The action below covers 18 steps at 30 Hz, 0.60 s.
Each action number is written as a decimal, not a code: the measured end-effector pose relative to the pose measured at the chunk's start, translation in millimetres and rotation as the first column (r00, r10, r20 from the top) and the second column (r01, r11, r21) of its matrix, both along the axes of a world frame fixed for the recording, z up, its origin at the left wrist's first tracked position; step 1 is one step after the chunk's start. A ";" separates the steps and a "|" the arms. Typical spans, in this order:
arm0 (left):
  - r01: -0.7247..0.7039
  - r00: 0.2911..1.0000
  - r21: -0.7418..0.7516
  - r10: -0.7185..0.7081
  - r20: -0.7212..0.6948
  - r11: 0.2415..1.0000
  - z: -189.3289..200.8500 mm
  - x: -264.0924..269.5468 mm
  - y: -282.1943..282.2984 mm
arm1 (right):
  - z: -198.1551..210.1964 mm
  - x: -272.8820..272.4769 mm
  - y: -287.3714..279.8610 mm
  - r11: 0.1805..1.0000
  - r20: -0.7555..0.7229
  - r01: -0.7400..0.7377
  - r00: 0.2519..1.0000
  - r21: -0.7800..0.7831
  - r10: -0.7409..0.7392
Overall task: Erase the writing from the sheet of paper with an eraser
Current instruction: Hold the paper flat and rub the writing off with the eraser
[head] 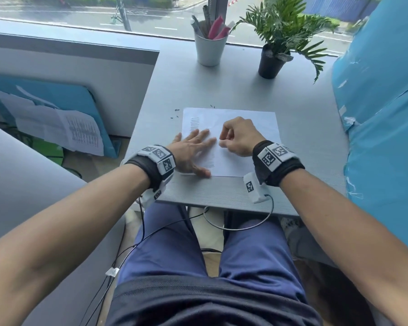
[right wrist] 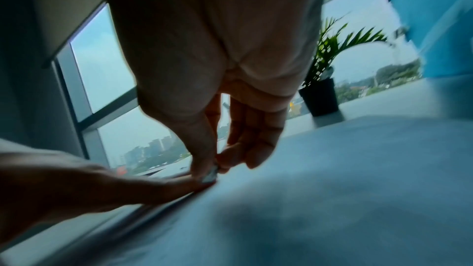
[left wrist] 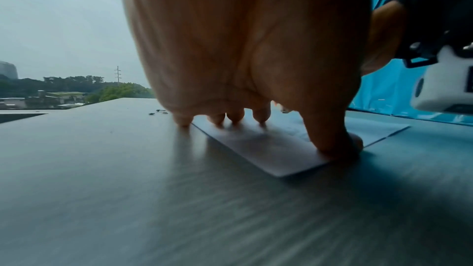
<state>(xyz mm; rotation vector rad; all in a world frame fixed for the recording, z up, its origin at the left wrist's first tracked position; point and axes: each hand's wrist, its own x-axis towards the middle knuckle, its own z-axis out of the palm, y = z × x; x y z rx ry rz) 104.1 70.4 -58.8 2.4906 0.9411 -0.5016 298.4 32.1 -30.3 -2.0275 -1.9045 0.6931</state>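
Sheet of paper [head: 250, 142] lies flat mid-desk [head: 304, 128]. Left hand [head: 190, 151] is spread flat on its left part, fingers straight, pressing it down. Right hand [head: 238, 137] is curled, thumb and forefinger pinching a small eraser [right wrist: 210, 175] against the sheet beside the left fingertips (barely visible in the head view). White cup of pens [head: 210, 49] and potted plant [head: 272, 60] stand at the far edge, well apart; dark crumbs [head: 176, 114] lie off the sheet's top-left corner. Writing is faint and unreadable; right wrist view blurred

On your tabletop [head: 304, 128] you have one sheet of paper [head: 250, 118], one white cup [head: 210, 51], one potted plant [head: 271, 63] and two hands.
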 end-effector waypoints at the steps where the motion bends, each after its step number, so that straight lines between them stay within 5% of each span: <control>1: -0.014 1.000 -0.013 0.014 -0.009 1.000 1.2 1.2 1.8 | -0.1 -6.4 1.3 0.999 -0.006 -0.039 0.999 0.009 0.039; 6: -0.042 0.997 -0.023 0.040 -0.058 0.999 4.7 5.1 3.9 | -5.0 -14.2 -0.8 0.997 -0.022 -0.061 0.998 0.037 0.062; 11: -0.044 0.998 -0.031 0.043 -0.048 0.999 1.6 4.0 4.1 | 1.4 -32.0 -23.1 0.918 -0.012 -0.351 0.935 -0.182 0.355; 18: -0.051 0.998 -0.046 0.048 -0.050 0.998 3.9 5.1 3.8 | 3.5 -14.4 6.4 0.997 0.047 -0.070 0.996 0.017 0.069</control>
